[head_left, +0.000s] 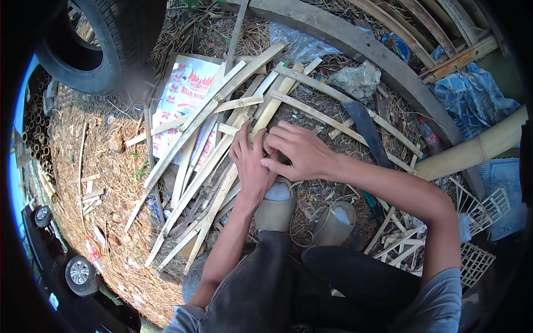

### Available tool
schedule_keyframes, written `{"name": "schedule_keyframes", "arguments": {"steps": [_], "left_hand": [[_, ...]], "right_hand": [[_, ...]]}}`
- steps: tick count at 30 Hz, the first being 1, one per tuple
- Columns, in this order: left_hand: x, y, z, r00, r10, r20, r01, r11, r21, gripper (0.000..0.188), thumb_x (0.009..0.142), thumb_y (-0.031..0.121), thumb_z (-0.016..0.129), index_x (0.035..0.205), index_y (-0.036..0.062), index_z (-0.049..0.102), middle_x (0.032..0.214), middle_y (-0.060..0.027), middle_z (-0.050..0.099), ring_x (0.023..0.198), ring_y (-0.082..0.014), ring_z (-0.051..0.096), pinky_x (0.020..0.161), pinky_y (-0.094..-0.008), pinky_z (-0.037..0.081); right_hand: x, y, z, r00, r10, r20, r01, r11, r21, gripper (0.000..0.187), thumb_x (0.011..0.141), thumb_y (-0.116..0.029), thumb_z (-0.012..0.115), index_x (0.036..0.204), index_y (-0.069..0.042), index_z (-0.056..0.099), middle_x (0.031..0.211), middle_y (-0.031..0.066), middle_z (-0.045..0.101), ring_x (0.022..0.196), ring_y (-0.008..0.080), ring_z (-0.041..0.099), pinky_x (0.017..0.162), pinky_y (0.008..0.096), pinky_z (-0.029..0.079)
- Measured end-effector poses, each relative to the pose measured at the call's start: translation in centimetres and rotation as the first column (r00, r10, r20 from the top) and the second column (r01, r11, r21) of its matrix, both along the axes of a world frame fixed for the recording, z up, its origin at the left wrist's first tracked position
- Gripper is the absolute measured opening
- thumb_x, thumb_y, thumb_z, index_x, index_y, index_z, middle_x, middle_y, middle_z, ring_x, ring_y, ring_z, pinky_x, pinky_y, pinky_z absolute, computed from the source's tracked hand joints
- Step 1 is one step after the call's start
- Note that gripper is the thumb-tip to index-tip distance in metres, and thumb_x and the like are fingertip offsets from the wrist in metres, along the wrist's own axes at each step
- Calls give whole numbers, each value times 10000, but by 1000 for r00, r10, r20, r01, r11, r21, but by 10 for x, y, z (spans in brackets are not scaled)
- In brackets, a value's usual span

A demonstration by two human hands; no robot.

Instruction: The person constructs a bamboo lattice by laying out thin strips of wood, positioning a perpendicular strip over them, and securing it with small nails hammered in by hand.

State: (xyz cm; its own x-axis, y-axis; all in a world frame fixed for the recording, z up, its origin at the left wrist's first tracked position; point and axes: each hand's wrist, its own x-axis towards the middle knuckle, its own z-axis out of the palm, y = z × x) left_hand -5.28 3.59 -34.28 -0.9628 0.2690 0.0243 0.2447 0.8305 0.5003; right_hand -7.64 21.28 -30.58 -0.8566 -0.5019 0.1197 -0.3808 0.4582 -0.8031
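Note:
My left hand (251,162) is raised over the bamboo strips in front of my shoes, its fingers apart and slightly bent. My right hand (300,150) meets it from the right, with thumb and fingers closed at the left hand's fingers. Whatever lies between those fingertips, if anything, is hidden. Just beyond and below both hands spreads a loose pile of pale split bamboo strips (205,114), crossing each other at angles. The short end of one strip (227,129) shows beside my left fingers; I cannot tell whether it touches them. Right of my right hand lies a dark, flat blade-like piece (366,132).
A printed sheet (180,102) lies partly under the strips. A tyre (105,61) stands far left. A grey rock (356,80), a thick bamboo pole (472,145) and lattice pieces (477,265) lie right. My shoes (276,208) are below my hands; a parked vehicle's wheel (82,275) shows lower left.

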Motion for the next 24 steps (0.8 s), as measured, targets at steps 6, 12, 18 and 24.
{"name": "schedule_keyframes", "arguments": {"steps": [6,12,18,24], "left_hand": [[0,-10,-2,998,28,-53,-23,995,98,352,948,216,693,1246,33,661,1490,-238,459,1396,-453,377,1163,-555,325],[1,-13,-9,999,39,-32,-32,983,180,282,932,229,706,1140,39,702,1474,-228,488,1401,-451,358,1163,-550,331],[1,-14,0,998,68,-11,-64,977,202,435,875,275,791,1204,36,636,1514,-254,405,1377,-465,351,1131,-542,353],[0,-25,15,935,339,105,-352,924,150,785,843,355,844,1318,-126,446,1384,-357,472,1252,-442,530,1057,-479,437]], "right_hand": [[77,28,-28,988,-137,-72,154,895,419,376,964,-262,648,1237,-27,540,1210,188,525,1113,365,519,952,475,449],[81,37,14,981,-134,142,29,820,572,445,949,-175,647,1325,-8,479,1270,198,500,1186,373,503,989,471,447],[111,72,50,951,-189,246,-20,753,657,531,898,-174,736,1336,-1,491,1260,207,505,1207,388,508,1057,487,421],[146,69,4,864,-470,180,237,696,678,310,953,-204,687,1165,17,645,1156,162,601,1113,374,555,952,468,480]]}}
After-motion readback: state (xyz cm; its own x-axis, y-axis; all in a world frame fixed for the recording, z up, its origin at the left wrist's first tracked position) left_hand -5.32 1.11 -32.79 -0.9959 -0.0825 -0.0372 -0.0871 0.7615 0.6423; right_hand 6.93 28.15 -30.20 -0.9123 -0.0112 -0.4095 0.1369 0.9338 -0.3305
